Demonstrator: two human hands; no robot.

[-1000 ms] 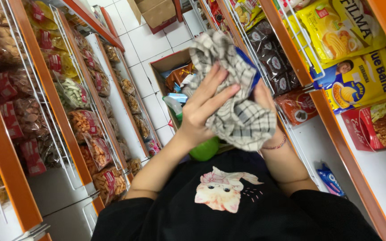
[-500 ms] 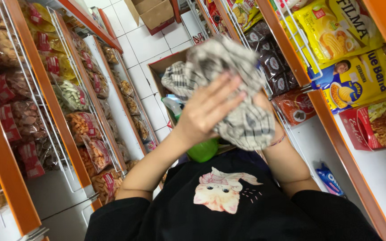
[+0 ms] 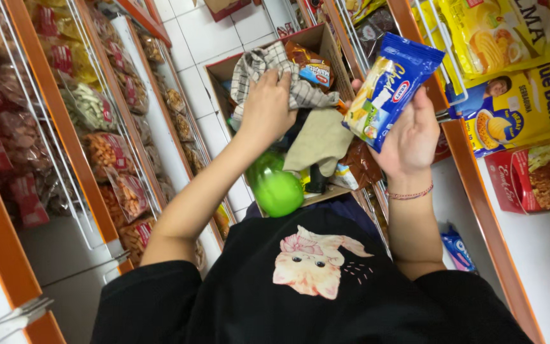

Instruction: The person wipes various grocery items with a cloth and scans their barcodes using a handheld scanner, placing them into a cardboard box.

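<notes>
the left hand (image 3: 265,108) is closed over a checked cloth (image 3: 268,67), bunching it against the top of an open cardboard box (image 3: 221,73) that sits just below and in front of it. the right hand (image 3: 412,134) grips a blue packet (image 3: 389,86) by its lower end, thumb on one edge and fingers wrapped behind, and holds it up clear of the box, off to the side of the cloth hand.

judging from this, the step is wiping the packet before it goes on a shelf. to do it well, the cloth wants to be gathered flat in the palm, not in a loose wad, so one clean face meets the wrapper. the packet is held near one end only, so it may bend or slip under a firm wipe; a grip nearer its middle, or bracing it against the box rim, should steady it.

under the cloth hand lie an orange snack bag (image 3: 310,67), a beige cloth (image 3: 319,140) and a green spray bottle (image 3: 278,185), crowded close together. lifting the cloth straight up looks safer than dragging it sideways, since it could snag the bag or tip the bottle.
</notes>
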